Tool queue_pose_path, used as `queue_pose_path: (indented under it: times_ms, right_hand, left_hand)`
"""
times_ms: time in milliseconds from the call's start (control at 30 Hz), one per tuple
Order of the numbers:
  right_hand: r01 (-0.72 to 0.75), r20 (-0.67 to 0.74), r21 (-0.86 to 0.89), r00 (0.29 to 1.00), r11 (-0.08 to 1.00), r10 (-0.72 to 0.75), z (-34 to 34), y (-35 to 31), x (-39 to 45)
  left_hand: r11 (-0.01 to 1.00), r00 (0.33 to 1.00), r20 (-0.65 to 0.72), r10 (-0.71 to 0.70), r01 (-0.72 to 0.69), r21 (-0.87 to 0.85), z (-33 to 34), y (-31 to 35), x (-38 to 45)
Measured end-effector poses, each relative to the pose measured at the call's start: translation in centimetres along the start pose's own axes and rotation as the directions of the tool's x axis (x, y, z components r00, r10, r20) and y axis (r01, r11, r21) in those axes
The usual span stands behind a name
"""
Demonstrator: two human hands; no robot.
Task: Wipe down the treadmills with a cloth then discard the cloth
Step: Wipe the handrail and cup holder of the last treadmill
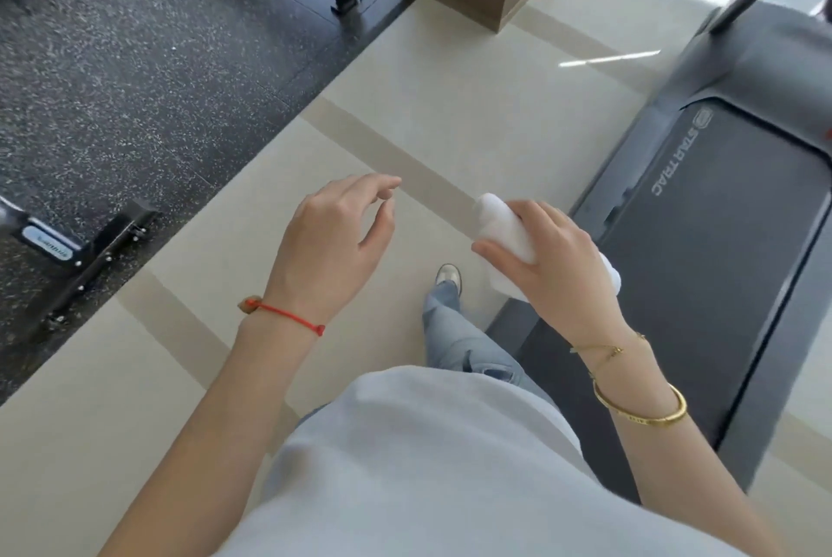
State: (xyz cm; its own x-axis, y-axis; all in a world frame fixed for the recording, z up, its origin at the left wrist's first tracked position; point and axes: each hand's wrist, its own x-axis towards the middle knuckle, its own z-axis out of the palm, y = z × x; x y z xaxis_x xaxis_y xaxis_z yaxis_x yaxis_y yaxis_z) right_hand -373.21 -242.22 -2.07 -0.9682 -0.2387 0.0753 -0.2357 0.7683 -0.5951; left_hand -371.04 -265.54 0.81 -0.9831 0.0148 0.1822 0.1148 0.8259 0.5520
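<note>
- The right hand (547, 261) was held out in front of the body, back of the hand up, its fingers curled round a bunched white cloth (502, 232) that stuck out past the thumb and the far side of the palm.
- The cloth hung in the air above the pale tiled floor (450, 106), just beside the near left edge of the treadmill (720, 214), not touching it.
- The left hand (335, 241) hovered at about the same height, well apart from the right, holding nothing; its fingers were loosely bent, with the fingertips drooping downward.
- A red string bracelet (288, 315) circled the left wrist; a gold bangle (641, 410) and a thin chain sat on the right forearm.
- Below the hands, one shoe (449, 276) stood on the tiles.
</note>
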Motion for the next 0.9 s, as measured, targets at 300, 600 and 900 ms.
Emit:
queue_pose_path:
  times_ms: [300,600,900]
  right_hand:
    - [-0.089,-0.119,-0.050,0.989,0.995,0.082,-5.4,4.5,15.1]
    - [-0.217,-0.241,-0.045,0.950,0.975,0.200,-7.9,9.8,25.0]
    - [-0.393,-0.419,-0.003,0.835,0.920,0.356,-10.6,15.2,36.0]
  left_hand:
    - [0.982,0.982,0.044,0.183,-0.180,-0.062,3.7,1.7,20.2]
    - [0.940,0.929,0.160,0.334,-0.316,-0.124,8.6,3.6,35.4]
    - [0.839,0.798,0.265,0.541,-0.491,-0.236,14.4,6.7,52.4]
